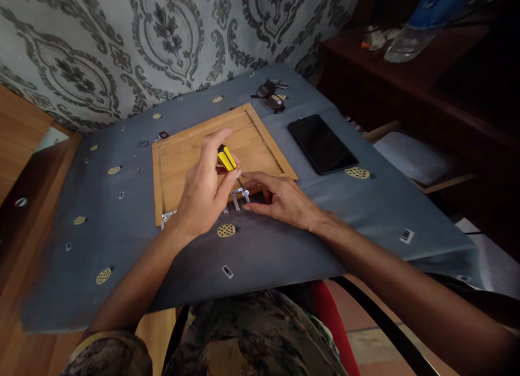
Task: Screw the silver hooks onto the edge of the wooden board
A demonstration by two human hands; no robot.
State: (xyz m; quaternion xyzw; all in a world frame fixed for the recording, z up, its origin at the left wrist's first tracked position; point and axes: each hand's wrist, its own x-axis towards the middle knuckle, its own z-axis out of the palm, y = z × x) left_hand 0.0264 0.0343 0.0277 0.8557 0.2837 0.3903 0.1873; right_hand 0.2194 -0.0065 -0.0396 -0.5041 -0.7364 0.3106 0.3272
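Fittings at near edge of panel, job midway imo; left hand pinching screwdriver, right hand half-open, hold unclear.

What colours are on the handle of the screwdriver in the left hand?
The screwdriver handle is yellow and black, best seen in the head view.

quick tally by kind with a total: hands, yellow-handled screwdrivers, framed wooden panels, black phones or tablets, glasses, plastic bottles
Hands: 2 (left hand, right hand)
Screwdriver: 1
Wooden panel: 1
Black phone or tablet: 1
Glasses: 1
Plastic bottle: 1
Total: 7
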